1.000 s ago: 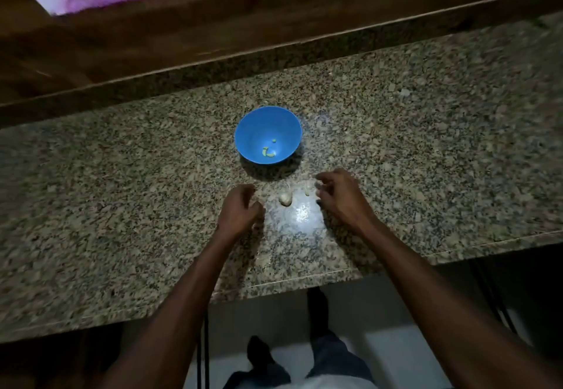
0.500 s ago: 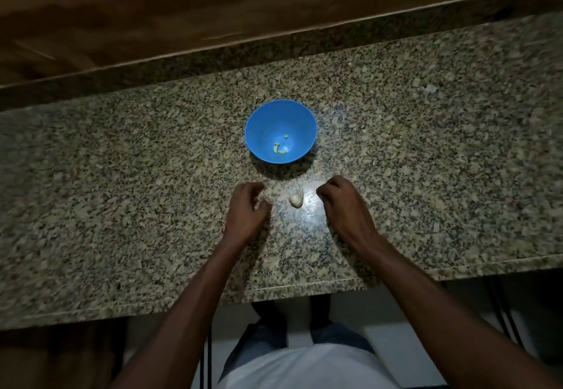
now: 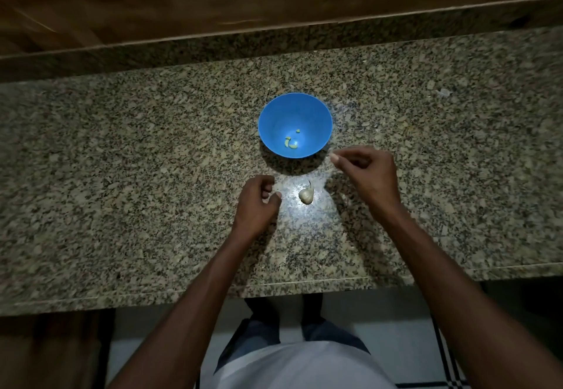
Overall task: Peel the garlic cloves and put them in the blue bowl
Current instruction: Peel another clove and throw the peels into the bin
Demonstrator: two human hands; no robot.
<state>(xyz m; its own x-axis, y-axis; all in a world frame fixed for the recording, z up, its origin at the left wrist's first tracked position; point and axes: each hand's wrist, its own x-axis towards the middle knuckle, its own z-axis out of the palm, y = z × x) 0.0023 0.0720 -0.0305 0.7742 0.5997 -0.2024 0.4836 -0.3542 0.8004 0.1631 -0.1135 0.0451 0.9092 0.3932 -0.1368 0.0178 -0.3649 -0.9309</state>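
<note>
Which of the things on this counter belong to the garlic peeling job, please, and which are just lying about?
Part of the job:
- garlic clove, unheld on the counter
- blue bowl, a few pale bits inside
- left hand and right hand

Just there:
- granite counter
- wooden ledge behind it

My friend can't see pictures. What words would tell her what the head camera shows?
A garlic clove lies on a speckled granite counter between a person's two hands, just in front of a blue bowl holding a few small pale bits. Left hand is loosely curled; right hand hovers beside the bowl.
</note>
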